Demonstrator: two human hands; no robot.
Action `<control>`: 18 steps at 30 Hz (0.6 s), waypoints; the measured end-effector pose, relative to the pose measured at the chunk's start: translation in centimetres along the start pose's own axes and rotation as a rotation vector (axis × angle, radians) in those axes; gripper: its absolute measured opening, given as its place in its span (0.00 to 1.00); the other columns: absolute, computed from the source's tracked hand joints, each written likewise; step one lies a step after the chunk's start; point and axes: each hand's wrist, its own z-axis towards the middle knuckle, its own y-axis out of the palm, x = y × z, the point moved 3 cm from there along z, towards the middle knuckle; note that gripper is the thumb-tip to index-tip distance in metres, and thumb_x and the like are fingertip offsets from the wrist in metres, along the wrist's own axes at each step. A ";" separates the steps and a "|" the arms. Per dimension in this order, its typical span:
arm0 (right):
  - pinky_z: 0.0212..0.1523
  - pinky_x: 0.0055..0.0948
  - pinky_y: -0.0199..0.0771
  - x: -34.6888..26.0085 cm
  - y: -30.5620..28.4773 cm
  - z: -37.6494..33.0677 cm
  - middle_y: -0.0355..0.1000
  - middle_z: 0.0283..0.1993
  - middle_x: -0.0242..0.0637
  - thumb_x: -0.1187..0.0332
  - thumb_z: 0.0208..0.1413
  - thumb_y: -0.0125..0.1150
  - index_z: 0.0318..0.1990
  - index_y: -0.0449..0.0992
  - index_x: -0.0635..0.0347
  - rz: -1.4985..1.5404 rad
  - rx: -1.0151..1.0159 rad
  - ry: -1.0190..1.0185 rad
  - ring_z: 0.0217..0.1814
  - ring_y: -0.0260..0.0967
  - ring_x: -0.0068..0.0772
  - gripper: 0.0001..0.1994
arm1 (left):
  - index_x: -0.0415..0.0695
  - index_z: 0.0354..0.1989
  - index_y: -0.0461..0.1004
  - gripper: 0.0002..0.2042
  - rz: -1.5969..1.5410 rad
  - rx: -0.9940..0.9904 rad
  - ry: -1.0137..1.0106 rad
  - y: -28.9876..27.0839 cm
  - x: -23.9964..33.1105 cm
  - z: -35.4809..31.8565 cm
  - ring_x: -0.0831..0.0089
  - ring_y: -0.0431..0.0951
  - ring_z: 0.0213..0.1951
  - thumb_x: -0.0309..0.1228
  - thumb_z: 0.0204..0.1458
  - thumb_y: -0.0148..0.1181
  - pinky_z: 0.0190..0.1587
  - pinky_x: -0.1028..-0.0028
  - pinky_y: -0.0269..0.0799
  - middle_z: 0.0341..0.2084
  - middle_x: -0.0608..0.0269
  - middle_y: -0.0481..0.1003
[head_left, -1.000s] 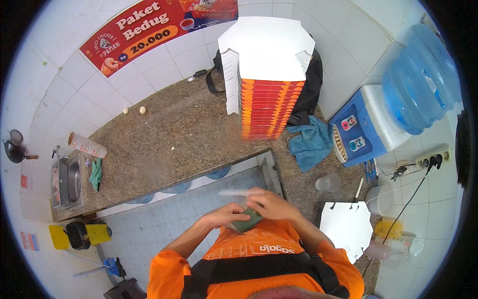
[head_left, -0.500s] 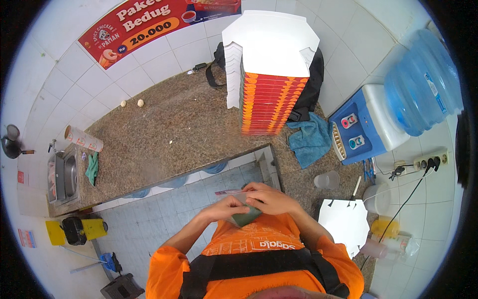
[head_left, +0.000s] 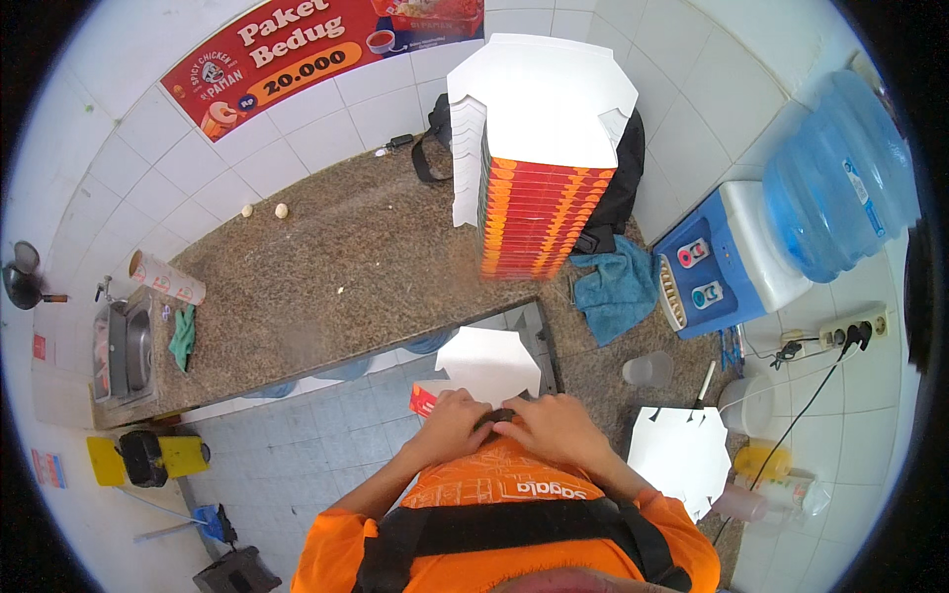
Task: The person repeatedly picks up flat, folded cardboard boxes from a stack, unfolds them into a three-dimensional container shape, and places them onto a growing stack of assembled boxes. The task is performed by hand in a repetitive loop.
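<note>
In front of my orange shirt, both hands are closed on a food box (head_left: 489, 361) of thin cardboard, partly folded, with a white panel pointing away from me. A red printed side flap (head_left: 425, 396) stands out at its left. My left hand (head_left: 453, 425) grips the left near edge, its fingers bent over the card. On the right near edge sits my right hand (head_left: 556, 427), fingers curled, thumb toward the middle. A dark patch shows between the two thumbs; what it is I cannot make out. My hands hide much of the box's near side.
A tall stack of red and white boxes (head_left: 546, 222) stands on the granite counter (head_left: 326, 252). Right of it are a blue cloth (head_left: 615, 292), a water dispenser (head_left: 727, 257) and a clear cup (head_left: 647, 370). A white flattened box (head_left: 678, 457) lies near my right elbow.
The box has turned in my hands: a dark green face was toward me, and now its white panel spreads out away from me. Both hands now grip its near edge.
</note>
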 end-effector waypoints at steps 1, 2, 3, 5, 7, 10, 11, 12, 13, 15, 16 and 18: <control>0.50 0.55 0.74 -0.1 0.3 -0.3 0.80 0.39 0.52 0.49 0.66 0.57 0.52 0.80 0.58 0.039 0.076 -0.089 0.43 0.77 0.62 0.22 | 0.43 0.43 0.80 0.12 0.029 -0.030 0.070 0.4 0.4 0.2 0.49 0.75 0.46 0.36 0.55 0.66 0.53 0.50 0.67 0.38 0.49 0.78; 0.49 0.55 0.75 0.9 1.7 0.2 0.80 0.38 0.51 0.48 0.66 0.57 0.49 0.81 0.58 0.008 0.010 -0.125 0.42 0.78 0.61 0.22 | 0.42 0.42 0.80 0.12 0.058 -0.060 0.140 0.6 0.7 0.4 0.48 0.74 0.46 0.37 0.54 0.66 0.53 0.49 0.67 0.38 0.50 0.78; 0.48 0.54 0.76 2.7 3.7 1.4 0.81 0.37 0.51 0.47 0.66 0.56 0.47 0.82 0.59 -0.020 -0.047 -0.160 0.42 0.78 0.60 0.22 | 0.41 0.43 0.79 0.14 0.102 -0.061 0.154 0.2 1.1 0.5 0.48 0.74 0.48 0.36 0.54 0.66 0.55 0.50 0.65 0.41 0.49 0.77; 0.45 0.51 0.77 4.2 4.3 2.1 0.81 0.35 0.51 0.48 0.65 0.57 0.42 0.83 0.60 0.007 -0.111 -0.194 0.39 0.79 0.58 0.22 | 0.40 0.47 0.77 0.17 0.194 -0.045 0.172 -1.4 2.3 0.7 0.49 0.72 0.52 0.35 0.53 0.67 0.60 0.52 0.62 0.48 0.46 0.75; 0.42 0.46 0.77 4.6 4.1 2.6 0.80 0.33 0.51 0.52 0.65 0.60 0.38 0.83 0.63 0.139 -0.122 -0.194 0.35 0.79 0.55 0.20 | 0.38 0.53 0.73 0.22 0.160 0.284 0.151 -3.4 3.6 0.8 0.45 0.71 0.56 0.36 0.52 0.69 0.62 0.53 0.63 0.52 0.41 0.72; 0.37 0.36 0.76 4.8 2.8 2.8 0.77 0.27 0.48 0.60 0.65 0.62 0.36 0.83 0.63 0.563 0.205 -0.029 0.30 0.76 0.40 0.14 | 0.38 0.61 0.66 0.30 -0.070 0.505 0.017 -4.0 2.7 1.0 0.45 0.70 0.61 0.37 0.53 0.71 0.58 0.55 0.69 0.60 0.37 0.67; 0.35 0.26 0.72 4.8 2.8 2.7 0.76 0.27 0.37 0.65 0.68 0.59 0.39 0.82 0.64 0.803 0.300 0.043 0.30 0.71 0.24 0.11 | 0.39 0.64 0.64 0.32 -0.176 0.531 -0.046 -4.0 2.3 1.0 0.46 0.69 0.63 0.37 0.54 0.71 0.56 0.56 0.72 0.63 0.36 0.64; 0.35 0.25 0.72 4.4 2.6 2.9 0.76 0.28 0.34 0.65 0.70 0.58 0.41 0.82 0.64 0.921 0.305 0.019 0.31 0.71 0.22 0.12 | 0.37 0.65 0.62 0.33 -0.208 0.540 -0.033 -4.0 2.6 1.4 0.43 0.70 0.62 0.36 0.55 0.70 0.58 0.55 0.71 0.62 0.35 0.66; 0.35 0.24 0.72 4.0 2.3 3.0 0.76 0.30 0.31 0.64 0.71 0.56 0.42 0.82 0.65 1.038 0.309 -0.007 0.32 0.71 0.21 0.13 | 0.34 0.67 0.61 0.34 -0.241 0.548 -0.020 -4.1 3.1 1.9 0.40 0.70 0.62 0.34 0.55 0.69 0.61 0.54 0.69 0.61 0.34 0.67; 0.36 0.24 0.74 3.4 2.3 3.8 0.76 0.38 0.26 0.63 0.75 0.50 0.48 0.79 0.67 1.166 0.263 -0.135 0.36 0.71 0.19 0.15 | 0.32 0.70 0.58 0.35 -0.308 0.560 -0.052 -4.3 4.2 2.8 0.37 0.72 0.60 0.32 0.57 0.67 0.62 0.53 0.69 0.60 0.33 0.69; 0.37 0.25 0.75 3.5 2.0 3.8 0.76 0.40 0.27 0.64 0.75 0.50 0.51 0.77 0.66 1.160 0.282 -0.160 0.38 0.71 0.19 0.14 | 0.32 0.71 0.57 0.35 -0.343 0.565 -0.097 -4.3 4.7 3.2 0.38 0.73 0.59 0.31 0.57 0.65 0.61 0.53 0.70 0.60 0.33 0.69; 0.38 0.26 0.76 2.6 0.3 4.1 0.76 0.44 0.31 0.66 0.75 0.49 0.56 0.74 0.66 1.146 0.320 -0.213 0.40 0.72 0.18 0.14 | 0.32 0.73 0.54 0.36 -0.360 0.596 -0.079 -4.4 4.7 3.9 0.41 0.76 0.57 0.30 0.59 0.63 0.59 0.55 0.72 0.58 0.34 0.71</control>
